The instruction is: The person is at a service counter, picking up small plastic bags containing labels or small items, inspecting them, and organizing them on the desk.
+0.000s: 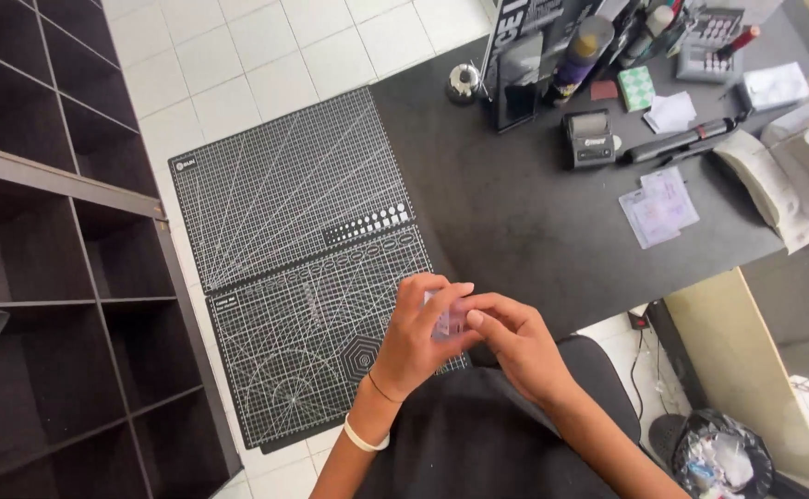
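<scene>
While both hands meet low in the middle of the frame: I am working a small pale packet between them, over the near edge of the desk.
Left hand: fingers curled round the packet from the left side, thumb up by its top; a white band and a thin dark cord sit on that wrist.
Right hand: fingertips pinched on the packet's right edge, pressed up against my left fingers.
Packet: small, clear or pinkish, mostly hidden by my fingers; what is inside I cannot tell.
Step in hand: as I judge it, I am opening or peeling the packet, with nothing yet separated.
Next move calls for: a firm pinch on one side and a careful pull with the other, kept above the mat so nothing small drops.
Just beyond: black cutting mats with white grid lines, lying left of centre.
Further, upper right: small black label printer, loose slips of paper, a spray can and a calculator.
Lower right corner: bin lined with a black bag.
Left edge: dark shelving.
</scene>
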